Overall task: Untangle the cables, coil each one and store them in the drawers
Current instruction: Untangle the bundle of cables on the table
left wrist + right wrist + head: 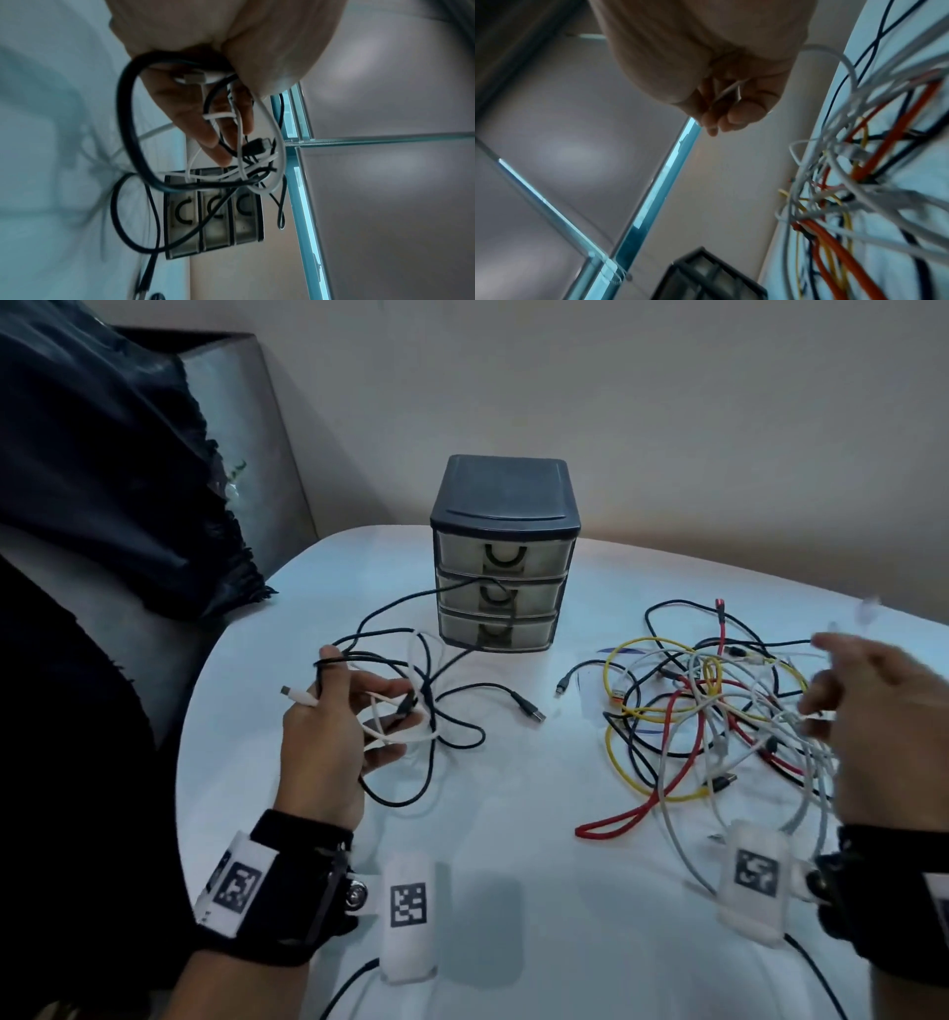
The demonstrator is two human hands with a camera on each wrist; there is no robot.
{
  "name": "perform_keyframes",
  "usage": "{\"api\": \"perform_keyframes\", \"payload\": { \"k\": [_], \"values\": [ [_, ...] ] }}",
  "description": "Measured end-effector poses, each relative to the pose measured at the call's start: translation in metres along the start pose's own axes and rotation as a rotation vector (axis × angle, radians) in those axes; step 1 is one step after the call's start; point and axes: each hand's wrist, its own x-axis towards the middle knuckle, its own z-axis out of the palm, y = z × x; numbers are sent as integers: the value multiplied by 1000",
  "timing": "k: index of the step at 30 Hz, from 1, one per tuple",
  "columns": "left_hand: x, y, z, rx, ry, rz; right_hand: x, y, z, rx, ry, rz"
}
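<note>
Fingers [382, 690] of the left hand [328, 742] were spread, with a black cable [411, 793] and a white cable [390, 737] looped through them above the white table [513, 891]. Behind, a three-drawer unit [503, 557] was seen with all drawers closed. At right, thin white cable was pinched from the tangled pile [708, 721] by the blurred right hand [883, 721].
</note>
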Motion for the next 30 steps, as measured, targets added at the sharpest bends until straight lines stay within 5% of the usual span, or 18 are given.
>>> {"api": "perform_keyframes", "payload": {
  "k": [6,10,13,16,19,21,26,30],
  "values": [
    [-11,-4,18,22,-99,37,-11,17,22,-248,-135,61],
    [-13,-2,18,-24,-136,57,-20,14,20,-619,-226,-36],
    [-15,-1,19,-28,-167,68,-35,3,25,-819,-134,-170],
    [-18,-2,23,-20,-224,74,-55,-17,40,-551,-200,-258],
    [-21,-6,26,8,-293,96,-85,-32,65,-155,-547,-86],
    [-21,-9,26,63,-333,105,-97,-31,78,-10,-640,30],
    [-18,-9,17,218,-466,127,-89,-19,79,154,-600,268],
    [-5,-12,6,380,-352,149,-53,-25,54,381,-350,361]
  ]
}}
